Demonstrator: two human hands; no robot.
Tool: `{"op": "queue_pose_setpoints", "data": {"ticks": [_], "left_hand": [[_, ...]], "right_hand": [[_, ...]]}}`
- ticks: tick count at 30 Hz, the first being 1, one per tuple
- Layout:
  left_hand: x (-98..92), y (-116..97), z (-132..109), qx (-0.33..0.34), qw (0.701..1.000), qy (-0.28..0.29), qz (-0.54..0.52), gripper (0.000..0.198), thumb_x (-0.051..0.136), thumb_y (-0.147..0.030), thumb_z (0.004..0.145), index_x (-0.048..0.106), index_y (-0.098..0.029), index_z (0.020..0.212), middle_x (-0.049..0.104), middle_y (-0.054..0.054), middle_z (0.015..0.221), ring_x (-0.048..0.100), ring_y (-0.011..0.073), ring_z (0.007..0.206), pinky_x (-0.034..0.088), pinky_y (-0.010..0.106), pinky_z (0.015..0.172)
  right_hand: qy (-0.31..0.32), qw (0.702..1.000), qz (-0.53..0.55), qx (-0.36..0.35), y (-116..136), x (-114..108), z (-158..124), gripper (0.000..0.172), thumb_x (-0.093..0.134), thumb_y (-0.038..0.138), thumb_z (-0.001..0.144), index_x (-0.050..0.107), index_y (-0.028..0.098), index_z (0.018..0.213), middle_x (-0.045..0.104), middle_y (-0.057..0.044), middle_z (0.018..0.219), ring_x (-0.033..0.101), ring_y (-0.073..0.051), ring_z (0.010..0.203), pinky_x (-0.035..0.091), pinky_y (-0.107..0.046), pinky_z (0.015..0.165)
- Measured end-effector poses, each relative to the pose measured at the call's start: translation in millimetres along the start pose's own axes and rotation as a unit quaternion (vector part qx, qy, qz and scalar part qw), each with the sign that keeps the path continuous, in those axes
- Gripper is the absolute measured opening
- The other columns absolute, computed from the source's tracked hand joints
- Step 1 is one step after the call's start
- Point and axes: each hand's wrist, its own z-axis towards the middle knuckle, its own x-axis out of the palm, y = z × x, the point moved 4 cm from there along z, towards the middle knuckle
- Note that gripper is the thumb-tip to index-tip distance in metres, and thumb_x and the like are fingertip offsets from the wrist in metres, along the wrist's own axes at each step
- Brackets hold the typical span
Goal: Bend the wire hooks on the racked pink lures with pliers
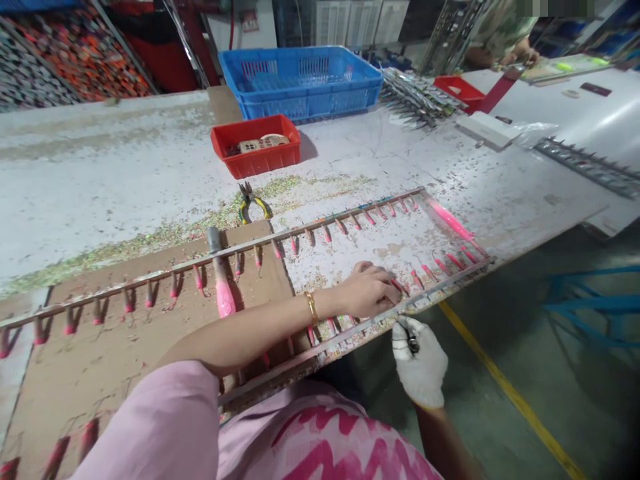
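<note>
My left hand [369, 289], bare with a gold bracelet at the wrist, reaches over the near rail [360, 330] of a long frame. Its fingers are closed at a small pink fishing lure [399, 287] hanging on that rail, though the fingertips are partly hidden. Just below the rail, past the table edge, my right hand [420, 363] in a white glove is wrapped around a small dark metal tool [413, 345], its kind unclear. More pink-tipped lures with wire hooks line the far rail [320, 222]. Two larger pink handles [225, 297] [453, 220] lie across the frame.
Yellow-handled pliers [254, 205] lie beyond the frame among scattered flakes. Farther back are a red bin [257, 147], a blue crate [303, 83] and a pile of metal racks [420, 97]. Another person's hands [523, 53] are at the far right. A blue stool [595, 303] stands on the floor.
</note>
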Motion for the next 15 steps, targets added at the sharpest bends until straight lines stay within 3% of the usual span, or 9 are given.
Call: {"op": "queue_pose_setpoints", "data": {"ticks": [5,15], "left_hand": [[11.1,2.2,1.2,-0.018,0.999,0.005,0.041,0.024,0.051,-0.035,0.103,0.074,-0.028,0.103,0.070,0.005,0.112,0.058,0.0251,0.111,0.030,0.050,0.109],[9.1,-1.7,-4.8,0.011,0.995,-0.006,0.099,0.028,0.045,-0.033,0.106,0.071,-0.024,0.107,0.068,0.007,0.108,0.057,0.0264,0.110,0.027,0.061,0.115]], "right_hand": [[-0.015,0.999,-0.028,0.017,1.5,7.6,2.7,0.055,0.049,0.064,0.098,0.075,0.016,0.100,0.077,-0.012,0.093,0.070,-0.022,0.078,0.051,-0.032,0.073],[-0.030,0.999,-0.036,-0.003,6.4,7.7,4.6,0.052,0.049,0.060,0.100,0.075,0.016,0.097,0.076,-0.011,0.088,0.069,-0.020,0.076,0.048,-0.030,0.070]]}}
